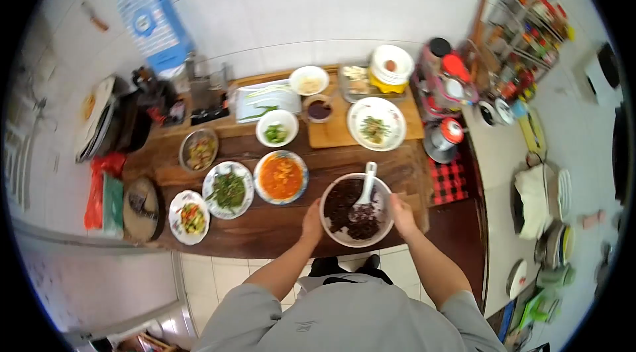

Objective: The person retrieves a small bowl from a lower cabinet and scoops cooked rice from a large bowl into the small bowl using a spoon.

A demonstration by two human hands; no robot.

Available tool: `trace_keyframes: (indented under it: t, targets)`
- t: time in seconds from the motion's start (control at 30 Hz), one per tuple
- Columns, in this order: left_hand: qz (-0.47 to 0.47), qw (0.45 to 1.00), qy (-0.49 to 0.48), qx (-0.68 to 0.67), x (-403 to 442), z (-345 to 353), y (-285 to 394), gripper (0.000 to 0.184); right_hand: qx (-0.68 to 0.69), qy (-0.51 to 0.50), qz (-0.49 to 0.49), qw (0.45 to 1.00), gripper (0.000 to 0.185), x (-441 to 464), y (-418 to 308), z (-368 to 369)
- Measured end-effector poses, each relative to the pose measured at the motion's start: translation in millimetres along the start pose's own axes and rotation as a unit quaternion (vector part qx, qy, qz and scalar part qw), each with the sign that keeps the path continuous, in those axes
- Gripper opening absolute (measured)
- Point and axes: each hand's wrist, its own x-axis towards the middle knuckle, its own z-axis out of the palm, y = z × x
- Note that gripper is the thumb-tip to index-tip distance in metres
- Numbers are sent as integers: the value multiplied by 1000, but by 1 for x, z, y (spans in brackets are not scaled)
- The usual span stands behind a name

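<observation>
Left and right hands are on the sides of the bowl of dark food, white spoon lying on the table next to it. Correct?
Not quite: the head view shows the white spoon in the bowl. Left hand and right hand are on its sides, as stated.

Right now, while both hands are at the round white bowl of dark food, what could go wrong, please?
The round white bowl is near the front edge of the brown wooden table, so it might fall if the left hand or right hand slips.

The long-handled white spoon reaches past the bowl's far rim; a knock could flick dark food out.

A leftward swing might bump the blue-rimmed plate of orange-red food.
</observation>
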Motion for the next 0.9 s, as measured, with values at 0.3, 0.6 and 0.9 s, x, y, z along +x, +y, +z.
trace_keyframes:
  t: [0.3, 0.6, 0.9]
  targets:
    - [-56, 998, 20, 35, -74, 7, -42, 21, -142, 49, -12, 989, 36, -20, 81, -107]
    - [90, 966, -216, 110, -132, 151, 67, 21, -398, 195, 71, 894, 64, -40, 169, -302]
    - [185, 906, -218, 313, -44, 258, 149, 66, -433, 130, 149, 880, 94, -42, 188, -341]
